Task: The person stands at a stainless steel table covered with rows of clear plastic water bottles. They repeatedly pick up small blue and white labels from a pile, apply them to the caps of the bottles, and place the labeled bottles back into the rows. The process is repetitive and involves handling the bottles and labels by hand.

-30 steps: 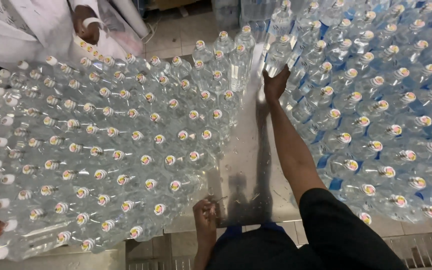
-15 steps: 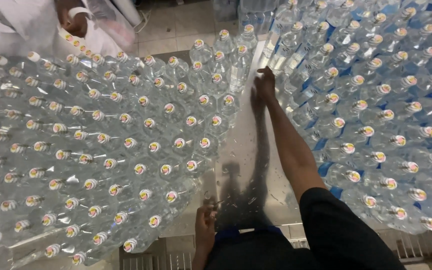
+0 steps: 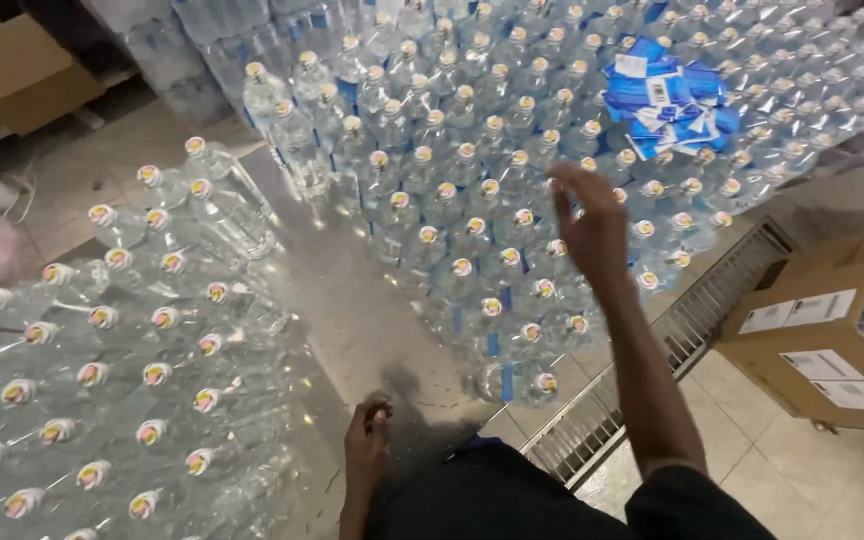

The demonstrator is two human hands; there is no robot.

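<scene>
Head view, looking down on a steel surface [image 3: 352, 300] crowded with clear plastic water bottles.

Right hand [image 3: 592, 225]: raised above the right-hand block of bottles [image 3: 472, 210], fingers spread and slightly curled, palm down. Holds nothing; whether the fingertips touch the caps beneath cannot be told. The bottles directly under it stand upright, capped, some with blue labels.

Left hand [image 3: 367, 435]: low in the view, at the near edge of the surface, fingers loosely curled downward and resting on the metal. Empty. Nearest to it is the left-hand block of bottles [image 3: 132, 370], just beside it, caps showing pink and yellow.

A bare strip of the surface runs between the two blocks of bottles.

A loose heap of blue labels [image 3: 667, 100] lies on top of the far right bottles, well apart from the right hand.

On the floor to the right: a metal floor grate [image 3: 652, 350] along the surface's edge, and a cardboard box [image 3: 832, 330] with white stickers.
</scene>
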